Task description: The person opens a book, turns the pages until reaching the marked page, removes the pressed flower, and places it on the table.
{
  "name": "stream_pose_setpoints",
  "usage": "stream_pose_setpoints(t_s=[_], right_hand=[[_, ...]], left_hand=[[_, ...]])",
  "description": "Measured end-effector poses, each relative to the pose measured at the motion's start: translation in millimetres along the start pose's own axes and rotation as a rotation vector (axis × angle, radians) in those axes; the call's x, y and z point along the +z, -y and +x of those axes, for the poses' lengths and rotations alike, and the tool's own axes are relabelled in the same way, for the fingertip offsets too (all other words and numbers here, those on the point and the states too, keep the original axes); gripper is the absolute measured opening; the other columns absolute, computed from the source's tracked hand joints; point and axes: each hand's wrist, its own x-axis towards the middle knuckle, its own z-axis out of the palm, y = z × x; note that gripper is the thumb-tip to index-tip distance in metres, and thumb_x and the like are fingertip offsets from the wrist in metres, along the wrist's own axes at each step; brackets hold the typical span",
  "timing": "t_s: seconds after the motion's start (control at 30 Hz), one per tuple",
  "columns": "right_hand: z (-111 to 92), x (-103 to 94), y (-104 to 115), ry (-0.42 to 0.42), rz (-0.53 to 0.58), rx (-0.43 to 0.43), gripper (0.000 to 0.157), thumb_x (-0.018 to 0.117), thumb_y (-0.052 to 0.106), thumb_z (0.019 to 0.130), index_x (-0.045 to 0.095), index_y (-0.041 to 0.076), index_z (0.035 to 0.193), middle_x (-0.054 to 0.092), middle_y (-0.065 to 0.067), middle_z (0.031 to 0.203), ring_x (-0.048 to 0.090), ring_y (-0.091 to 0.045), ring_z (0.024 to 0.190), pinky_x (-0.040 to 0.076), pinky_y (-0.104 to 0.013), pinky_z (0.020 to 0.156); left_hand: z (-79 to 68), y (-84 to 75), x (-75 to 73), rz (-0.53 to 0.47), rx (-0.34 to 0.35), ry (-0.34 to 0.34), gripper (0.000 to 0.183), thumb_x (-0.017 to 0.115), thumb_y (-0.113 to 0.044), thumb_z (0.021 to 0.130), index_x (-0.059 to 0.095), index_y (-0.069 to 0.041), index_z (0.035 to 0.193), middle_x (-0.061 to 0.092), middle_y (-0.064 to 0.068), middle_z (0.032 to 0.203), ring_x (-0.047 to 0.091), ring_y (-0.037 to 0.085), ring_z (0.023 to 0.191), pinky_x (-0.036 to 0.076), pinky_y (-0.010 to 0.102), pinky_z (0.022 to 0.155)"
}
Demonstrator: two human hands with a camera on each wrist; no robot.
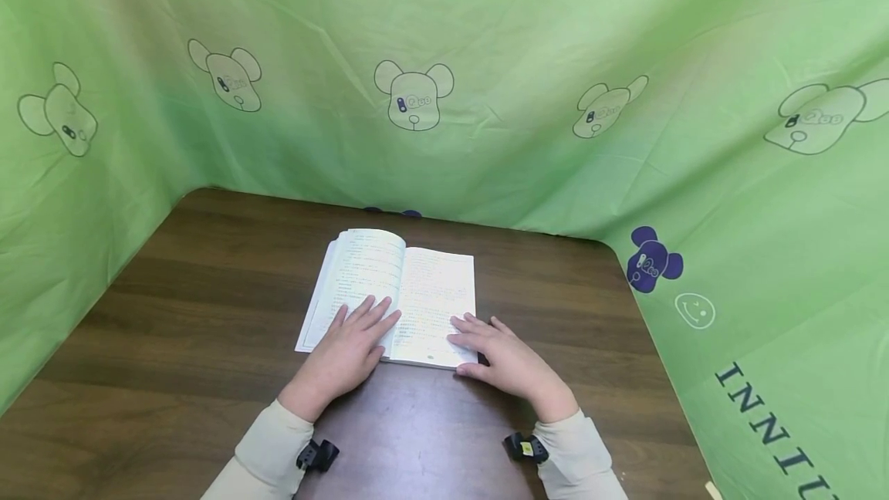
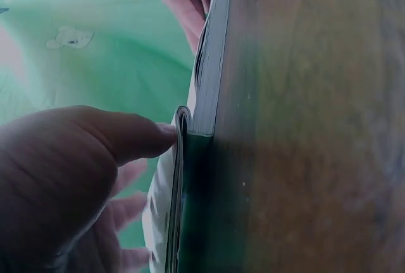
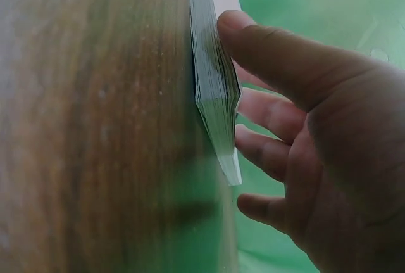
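An open book [image 1: 437, 284] with printed pages lies on the wooden table, its left pages arching up toward the spine. My left hand [image 1: 349, 349] rests with spread fingers on the lower part of the left page, the thumb near the spine. In the left wrist view the left thumb [image 2: 136, 137] touches the curved edge of the pages. On the right page's lower outer corner lies my right hand [image 1: 503, 357], fingers extended over the paper. The right wrist view shows the right thumb [image 3: 253, 32] at the edge of the thick page block [image 3: 215, 64].
The brown table [image 1: 174, 315] extends around the book on all sides. Green curtains [image 1: 500, 176] with bear-head prints hang along its back, left and right edges. Each wrist carries a small black camera, such as the right wrist camera [image 1: 525, 448].
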Motion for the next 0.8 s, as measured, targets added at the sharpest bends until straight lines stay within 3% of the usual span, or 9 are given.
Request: stream_pose_setpoints(t_s=[0.2, 0.5, 0.63, 0.8], right_hand=[[1.1, -2.2, 1.9, -0.001, -0.036, 0.013, 0.052, 0.076, 0.04, 0.092, 0.068, 0.013, 0.135, 0.051, -0.002, 0.156, 0.044, -0.027, 0.147, 0.026, -0.063, 0.12], [2.0, -1.6, 1.9, 0.006, -0.028, 0.015, 0.053, 0.077, 0.04, 0.09, 0.068, 0.012, 0.135, 0.051, -0.004, 0.156, 0.043, -0.029, 0.147, 0.026, -0.064, 0.119], [1.8, -2.6, 2.7, -0.004, -0.03, -0.001, 0.048, 0.075, 0.037, 0.093, 0.07, 0.01, 0.132, 0.053, -0.006, 0.154, 0.045, -0.03, 0.146, 0.027, -0.064, 0.119], [2.0, -5.5, 4.5, -0.018, -0.055, -0.023, 0.03, 0.071, 0.028, 0.097, 0.075, 0.01, 0.121, 0.059, -0.006, 0.148, 0.049, -0.029, 0.143, 0.032, -0.062, 0.117]], left_hand=[[-1.5, -0.1, -2.0, -0.042, -0.057, 0.052, 0.044, 0.065, -0.019, 0.099, 0.062, -0.014, 0.142, 0.048, 0.005, 0.158, 0.039, 0.03, 0.15, 0.032, 0.063, 0.117], [-1.3, -0.5, -1.7, -0.079, -0.083, 0.07, 0.051, 0.067, -0.036, 0.099, 0.062, -0.013, 0.143, 0.047, 0.008, 0.159, 0.038, 0.033, 0.15, 0.032, 0.064, 0.116], [-0.8, -1.1, 0.4, -0.085, -0.105, 0.082, 0.056, 0.068, -0.044, 0.097, 0.061, -0.014, 0.144, 0.045, 0.007, 0.16, 0.036, 0.032, 0.151, 0.03, 0.064, 0.117], [0.0, -3.3, 0.9, -0.1, -0.13, 0.085, 0.057, 0.071, -0.041, 0.096, 0.061, -0.013, 0.144, 0.045, 0.006, 0.16, 0.035, 0.032, 0.152, 0.029, 0.064, 0.118]])
